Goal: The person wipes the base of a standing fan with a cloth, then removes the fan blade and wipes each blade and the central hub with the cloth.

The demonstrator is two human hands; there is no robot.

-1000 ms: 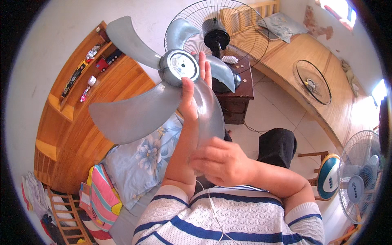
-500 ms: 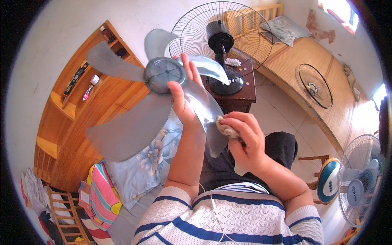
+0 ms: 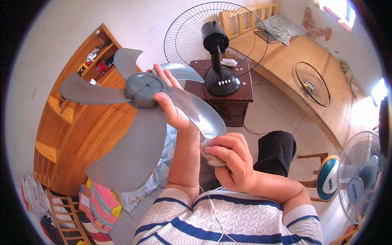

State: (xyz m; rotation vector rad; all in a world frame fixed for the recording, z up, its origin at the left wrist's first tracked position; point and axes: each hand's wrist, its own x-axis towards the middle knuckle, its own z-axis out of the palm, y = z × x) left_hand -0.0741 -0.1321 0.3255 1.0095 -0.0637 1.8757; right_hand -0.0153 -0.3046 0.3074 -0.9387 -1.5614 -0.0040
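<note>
Grey plastic: noted fan blade unit held up left of black fan stand. Found half-curled left hand gripping hub, thumb in front, other fingers spread behind. Saw right hand curled round pale cloth against one blade's lower end.

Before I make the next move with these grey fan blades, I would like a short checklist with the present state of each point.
1. Left hand supports the grey fan blades close to the hub: ok.
2. Right hand pinches the pale cloth by the end of the nearest blade: ok.
3. Blade surfaces free of fine dust: cannot tell at this size.
4. Shaft hole on the hub's far side clear: cannot tell, hidden.
5. Black fan stand upright on the brown cabinet: ok.
6. Blades mounted on the stand: not ok, they are off it.
</note>
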